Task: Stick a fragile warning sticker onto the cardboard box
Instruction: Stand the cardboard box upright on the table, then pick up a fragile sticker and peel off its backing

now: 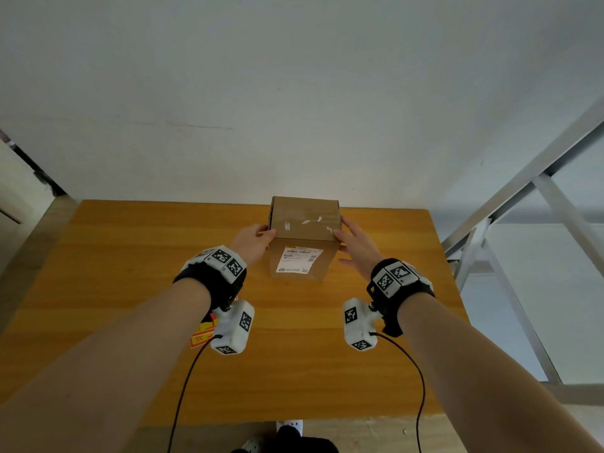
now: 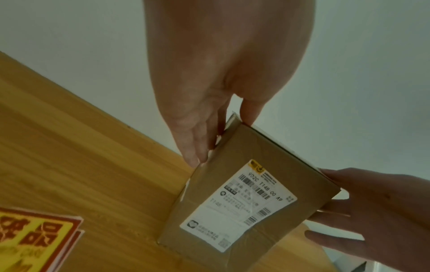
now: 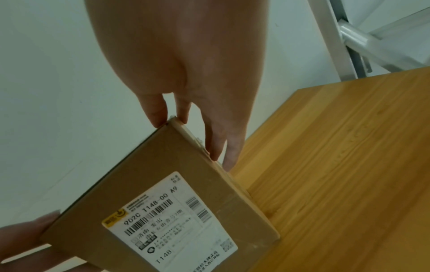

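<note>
Head view. One cardboard box (image 1: pixel 305 237) stands upright on the wooden table (image 1: pixel 130 256), close to its far edge and near the middle of that edge. Its brown top carries clear tape and white paper scraps; the face toward me bears one white shipping label (image 1: pixel 299 259). My left hand (image 1: pixel 253 241) clasps the box's left side and my right hand (image 1: pixel 358 246) its right side, thumbs at the top edge, fingers reaching down the side faces. The fragile stickers (image 1: pixel 203 335), red and yellow, lie near the table's left half toward me, mostly hidden behind my left wrist camera; their count cannot be read here.

Left wrist view. My left hand (image 2: pixel 209 92) has its fingers (image 2: pixel 195 147) laid along the box (image 2: pixel 232 165) side, thumb on the upper corner. The label (image 2: pixel 237 204) shows barcodes and "902C T148-00 A9"; smaller print is blurred. The stickers (image 2: pixel 35 239) are cut off at the lower left; at least two stacked edges show. My right hand (image 2: pixel 372 211) grips the opposite side.

Right wrist view. My right hand (image 3: pixel 186 73) rests its fingers (image 3: pixel 230 152) along the box (image 3: pixel 144 174) edge. The label (image 3: pixel 172 226) is cut off below. Only part of my left hand (image 3: pixel 21 241) shows.
</note>
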Demonstrator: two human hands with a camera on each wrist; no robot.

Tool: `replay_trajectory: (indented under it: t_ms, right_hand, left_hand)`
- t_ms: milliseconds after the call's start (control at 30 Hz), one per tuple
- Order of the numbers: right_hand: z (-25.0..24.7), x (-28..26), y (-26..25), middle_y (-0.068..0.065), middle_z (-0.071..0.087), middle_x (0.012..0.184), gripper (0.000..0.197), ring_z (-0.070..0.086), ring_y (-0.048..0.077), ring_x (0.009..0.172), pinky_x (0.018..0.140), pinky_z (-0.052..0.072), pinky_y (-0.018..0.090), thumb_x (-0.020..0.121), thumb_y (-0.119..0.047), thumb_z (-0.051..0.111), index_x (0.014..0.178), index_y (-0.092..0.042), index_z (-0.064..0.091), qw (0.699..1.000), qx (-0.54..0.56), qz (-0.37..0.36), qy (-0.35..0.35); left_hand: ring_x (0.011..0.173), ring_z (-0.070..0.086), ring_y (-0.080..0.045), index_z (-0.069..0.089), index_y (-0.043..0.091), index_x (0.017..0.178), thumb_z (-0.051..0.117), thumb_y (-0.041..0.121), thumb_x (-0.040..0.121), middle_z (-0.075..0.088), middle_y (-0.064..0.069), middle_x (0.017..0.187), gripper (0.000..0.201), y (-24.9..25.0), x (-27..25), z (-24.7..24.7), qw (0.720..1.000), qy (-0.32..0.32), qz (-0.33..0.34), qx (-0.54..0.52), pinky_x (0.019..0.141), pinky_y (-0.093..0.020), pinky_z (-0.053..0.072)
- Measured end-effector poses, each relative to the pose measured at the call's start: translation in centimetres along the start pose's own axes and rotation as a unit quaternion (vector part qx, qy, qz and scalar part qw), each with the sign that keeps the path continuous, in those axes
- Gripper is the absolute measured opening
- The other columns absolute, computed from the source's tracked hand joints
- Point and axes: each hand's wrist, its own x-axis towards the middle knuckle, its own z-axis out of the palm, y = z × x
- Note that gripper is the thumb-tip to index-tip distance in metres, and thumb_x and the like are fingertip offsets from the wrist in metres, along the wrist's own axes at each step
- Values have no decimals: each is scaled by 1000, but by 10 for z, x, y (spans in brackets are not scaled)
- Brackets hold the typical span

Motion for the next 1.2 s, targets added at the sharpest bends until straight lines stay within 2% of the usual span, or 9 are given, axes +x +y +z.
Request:
replay_trajectory:
  t_ms: [133, 233, 400, 633, 733, 867, 1000, 1100, 1200]
  right_hand:
    - [-3, -6, -4, 9, 49, 139, 53, 50, 21, 117, 92, 44, 36, 96, -26, 48, 146, -27, 29, 996, -76, -41, 28]
    - [-4, -13, -7, 8, 42, 145, 54, 42, 24, 131, 93, 37, 29, 96, -27, 48, 146, -22, 29, 984, -150, -82, 50]
    - [6, -34, -17, 8, 36, 150, 57, 36, 27, 137, 111, 34, 42, 93, -32, 51, 145, -25, 31, 950, -268, -147, 61]
    - [49, -69, -26, 4, 43, 147, 47, 36, 22, 138, 111, 29, 35, 96, -25, 47, 141, -18, 39, 909, -348, -223, 55]
    - [74, -80, -19, 4, 44, 147, 45, 36, 22, 138, 112, 30, 36, 96, -24, 46, 140, -16, 41, 904, -358, -230, 32]
    - [110, -88, -3, 7, 43, 147, 46, 38, 24, 136, 110, 31, 35, 97, -24, 44, 141, -13, 40, 896, -390, -214, -5]
    - [141, -85, 16, 8, 41, 149, 46, 36, 24, 138, 112, 29, 36, 97, -23, 44, 142, -13, 38, 895, -403, -187, -34]
    - [160, -77, 31, 7, 42, 148, 46, 37, 24, 137, 111, 30, 35, 96, -22, 44, 141, -14, 39, 895, -409, -167, -51]
    - [179, -67, 45, 6, 43, 147, 45, 41, 24, 134, 108, 34, 35, 97, -23, 45, 140, -15, 40, 896, -416, -142, -65]
  left_hand:
    - [120, 55, -27, 41, 10, 139, 40, 32, 97, 50, -9, 140, 48, 3, -4, -9, 996, 11, 32, 80, 104, -45, 43]
    - [129, 47, -26, 38, 9, 141, 41, 28, 97, 45, -10, 144, 48, 0, -12, -17, 989, 29, 56, 137, 106, -38, 39]
    - [129, 47, -27, 34, 9, 143, 42, 20, 97, 43, -12, 145, 48, -11, -32, -41, 965, 41, 96, 242, 102, -34, 40]
    - [117, 57, -30, 37, 11, 140, 43, 18, 95, 52, -15, 137, 46, -36, -61, -75, 948, 56, 121, 290, 94, -38, 47]
    - [99, 66, -28, 36, 14, 141, 43, 22, 94, 57, -14, 132, 47, -55, -73, -87, 938, 51, 127, 319, 83, -38, 54]
    - [115, 58, -27, 36, 16, 141, 40, 21, 95, 49, -10, 140, 46, -85, -83, -96, 915, 37, 119, 383, 90, -36, 49]
    - [104, 61, -27, 34, 17, 142, 38, 19, 97, 42, -10, 145, 46, -116, -86, -97, 911, 4, 88, 403, 81, -33, 51]
    - [115, 57, -27, 35, 19, 141, 39, 20, 96, 43, -7, 145, 45, -137, -84, -94, 913, -9, 75, 400, 87, -35, 51]
    - [113, 59, -26, 36, 20, 140, 39, 20, 95, 47, -5, 142, 45, -157, -82, -92, 916, -25, 60, 396, 88, -37, 53]
